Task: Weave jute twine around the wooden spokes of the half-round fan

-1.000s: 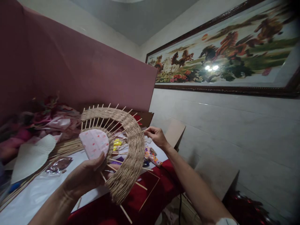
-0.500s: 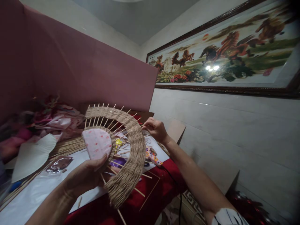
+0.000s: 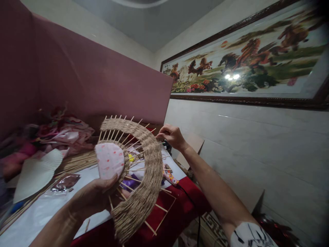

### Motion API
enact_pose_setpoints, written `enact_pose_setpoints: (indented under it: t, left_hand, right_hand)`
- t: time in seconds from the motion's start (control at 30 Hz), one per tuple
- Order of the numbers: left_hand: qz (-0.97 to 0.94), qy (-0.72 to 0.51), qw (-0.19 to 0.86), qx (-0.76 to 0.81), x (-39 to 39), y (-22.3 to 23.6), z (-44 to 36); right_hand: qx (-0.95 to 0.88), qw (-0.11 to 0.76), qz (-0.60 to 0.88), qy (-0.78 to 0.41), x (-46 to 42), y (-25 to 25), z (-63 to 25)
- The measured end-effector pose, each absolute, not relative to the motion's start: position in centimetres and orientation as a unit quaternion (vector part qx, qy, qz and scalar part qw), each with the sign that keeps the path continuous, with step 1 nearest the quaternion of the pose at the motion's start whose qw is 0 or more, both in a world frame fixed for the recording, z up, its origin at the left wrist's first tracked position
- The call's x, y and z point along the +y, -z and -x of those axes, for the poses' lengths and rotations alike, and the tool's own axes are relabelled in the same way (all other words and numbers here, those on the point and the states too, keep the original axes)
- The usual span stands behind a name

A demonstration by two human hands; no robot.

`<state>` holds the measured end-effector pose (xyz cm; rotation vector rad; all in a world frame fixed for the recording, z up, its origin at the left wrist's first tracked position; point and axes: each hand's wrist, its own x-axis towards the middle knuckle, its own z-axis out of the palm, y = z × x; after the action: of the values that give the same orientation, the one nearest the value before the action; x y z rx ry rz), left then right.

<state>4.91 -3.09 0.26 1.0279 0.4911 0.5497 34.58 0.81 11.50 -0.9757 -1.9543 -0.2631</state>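
Note:
A half-round woven fan (image 3: 151,161) of brown twisted cord and thin wooden sticks is held up over the table. Its centre is a half disc of pale pink patterned cloth (image 3: 110,160). My left hand (image 3: 99,192) grips the fan at this centre, thumb on the cloth edge and fingers behind the sticks. At the fan's upper right rim, my right hand (image 3: 168,135) is closed in a pinch at a stick tip. Whether cord is also between those fingers I cannot tell. Bare stick ends stand out past the woven band.
Behind the fan lie a floral-patterned glue gun (image 3: 171,177) with a black cable and a purple item (image 3: 131,183). To the left are a white pleated fan (image 3: 38,175), a plastic bag (image 3: 65,181) and heaped pink cloth (image 3: 69,133). Red cloth (image 3: 185,197) covers the table's right side.
The fan has shifted slightly right and down in view and turned a little. My right hand stays pinched at its rim, a touch higher.

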Motion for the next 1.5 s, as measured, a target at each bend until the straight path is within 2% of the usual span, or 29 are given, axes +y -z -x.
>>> enact_pose_setpoints:
  t: [0.17,0.3,0.6,0.8,0.97,1.13,1.5]
  left_hand:
    - [-0.491,-0.243,0.806,0.226,-3.1,-0.3,-4.8]
    - [-0.490,-0.243,0.812,0.203,-3.3,-0.6,-4.9]
    - [-0.518,-0.217,0.797,0.225,-3.5,-0.6,-4.7]
    - [-0.494,-0.210,0.808,0.241,-2.9,-0.2,-4.8]
    - [-0.472,-0.203,0.821,0.249,-3.0,-0.1,-5.1]
    - [-0.480,-0.234,0.800,0.274,-3.5,-0.4,-5.0]
    - [-0.486,-0.352,0.775,0.200,-3.1,-0.3,-5.7]
  right_hand:
    - [-0.738,0.546,0.393,-0.051,1.9,-10.0,-35.0]
    - [-0.712,0.577,0.386,-0.107,1.9,-8.2,-34.9]
    - [-0.733,0.555,0.382,-0.099,2.7,-8.2,-35.1]
    - [-0.735,0.554,0.391,-0.017,3.0,-9.6,-35.8]
    - [-0.775,0.495,0.376,0.112,1.8,-10.3,-34.8]
    - [-0.809,0.427,0.372,0.157,1.0,-10.6,-33.4]
    - [-0.772,0.502,0.387,0.034,0.5,-9.9,-32.3]
